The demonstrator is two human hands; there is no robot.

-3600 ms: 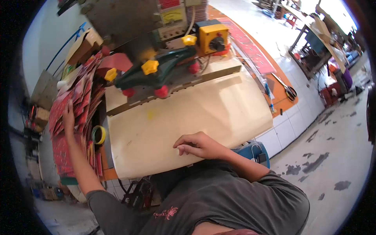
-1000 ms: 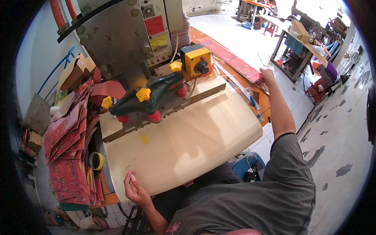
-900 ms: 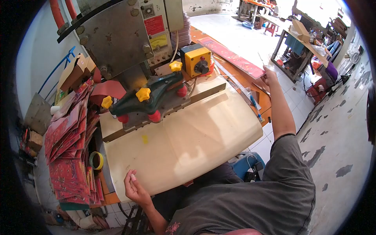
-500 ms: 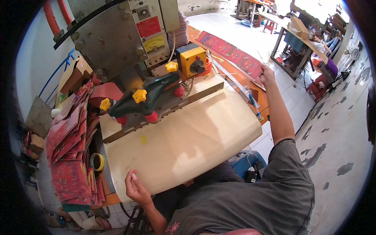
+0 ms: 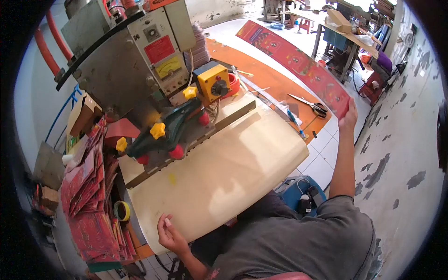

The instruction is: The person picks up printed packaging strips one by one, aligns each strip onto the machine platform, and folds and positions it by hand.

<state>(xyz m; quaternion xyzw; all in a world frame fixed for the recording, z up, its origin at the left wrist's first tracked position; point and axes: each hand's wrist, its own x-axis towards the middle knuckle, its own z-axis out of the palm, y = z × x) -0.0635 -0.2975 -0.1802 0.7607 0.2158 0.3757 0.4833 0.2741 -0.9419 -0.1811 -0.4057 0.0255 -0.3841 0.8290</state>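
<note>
My right hand [image 5: 347, 116] is closed on the near end of a long red printed strip [image 5: 294, 59]. The strip stretches away to the upper left, raised over the orange table's right edge, and repeats several pictures along its length. Low at the left, my left hand [image 5: 172, 237] rests at the near edge of a cream-coloured sheet [image 5: 214, 168]. Its fingers are loosely bent and apart, with nothing in them. Behind the sheet stands a press machine [image 5: 112, 70] with a dark green clamp bar [image 5: 175, 126] and yellow star knobs. A long metal bar [image 5: 224, 126] lies across the sheet.
Scissors [image 5: 310, 103] lie on the orange table [image 5: 261, 77], near a blue pen-like tool [image 5: 295, 119]. A pile of red printed sheets [image 5: 91, 200] is at left, beside a yellow tape roll [image 5: 122, 211]. A yellow control box [image 5: 215, 83] sits by the press.
My right hand has lifted the red strip off the table and moved it rightward, uncovering the scissors. My left hand stays at the cream sheet's edge. The camera view has shifted slightly.
</note>
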